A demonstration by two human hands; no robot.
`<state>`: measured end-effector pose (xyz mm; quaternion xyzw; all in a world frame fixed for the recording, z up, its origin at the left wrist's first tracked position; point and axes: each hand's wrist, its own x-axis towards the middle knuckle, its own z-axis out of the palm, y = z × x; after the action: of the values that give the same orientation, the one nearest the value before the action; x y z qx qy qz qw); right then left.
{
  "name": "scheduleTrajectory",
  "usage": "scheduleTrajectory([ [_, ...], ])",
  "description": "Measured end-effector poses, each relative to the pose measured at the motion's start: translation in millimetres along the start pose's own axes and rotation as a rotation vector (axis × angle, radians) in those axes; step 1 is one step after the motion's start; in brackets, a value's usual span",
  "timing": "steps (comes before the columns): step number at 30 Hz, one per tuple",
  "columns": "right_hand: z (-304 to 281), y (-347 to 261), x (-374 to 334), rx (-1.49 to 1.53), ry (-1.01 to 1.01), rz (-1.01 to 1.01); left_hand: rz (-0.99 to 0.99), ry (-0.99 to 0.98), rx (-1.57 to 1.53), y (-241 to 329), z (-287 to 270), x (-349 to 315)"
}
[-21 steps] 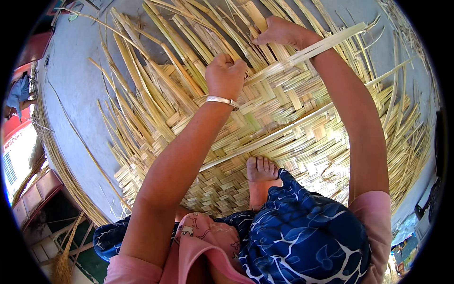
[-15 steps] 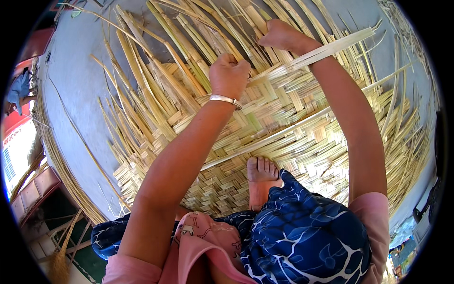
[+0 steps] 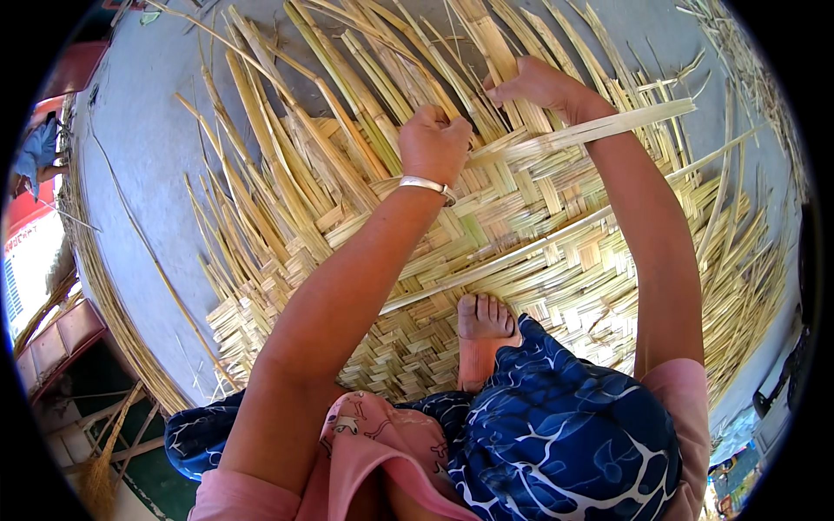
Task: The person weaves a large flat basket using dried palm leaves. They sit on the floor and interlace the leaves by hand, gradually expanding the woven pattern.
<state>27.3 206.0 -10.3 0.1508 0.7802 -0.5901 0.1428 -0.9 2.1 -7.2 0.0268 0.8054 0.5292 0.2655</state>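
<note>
A mat of flat, split pale-yellow reed strips [image 3: 539, 217] lies woven in front of me, with loose strip ends fanning out at its far edge. My left hand [image 3: 434, 146] is closed at that edge, gripping a long flat crosswise strip [image 3: 599, 128] that runs right across the weave and over my right forearm. To the right and a little farther off, my right hand [image 3: 543, 89] has its fingers bent round a broad lengthwise strip [image 3: 488, 39]. Its fingertips are partly hidden by the strips.
My bare foot [image 3: 485, 319] rests on the woven part. A bundle of long thin stalks [image 3: 117, 321] lies along the left, and more loose stalks [image 3: 756, 95] lie at the far right. A broom [image 3: 102, 482] is at the lower left. A person's arm [image 3: 45, 172] shows at the left edge.
The view has shifted slightly. My right hand has moved down along the broad strip, nearer the weave, and its fingers show more. My left hand keeps its hold on the crosswise strip.
</note>
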Motion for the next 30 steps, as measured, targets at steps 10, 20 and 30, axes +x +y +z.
scheduleTrajectory([
  [10,5.9,-17.8,-24.0,0.11,-0.066,0.024,0.244,0.001,0.339,-4.9,6.2,10.2],
  [20,4.3,-22.1,-46.1,0.346,0.106,-0.168,0.401,-0.315,0.4,0.8,4.7,14.7],
  [30,3.9,13.3,-59.6,0.696,0.412,-0.076,0.382,-0.555,0.671,27.7,6.7,36.7],
])
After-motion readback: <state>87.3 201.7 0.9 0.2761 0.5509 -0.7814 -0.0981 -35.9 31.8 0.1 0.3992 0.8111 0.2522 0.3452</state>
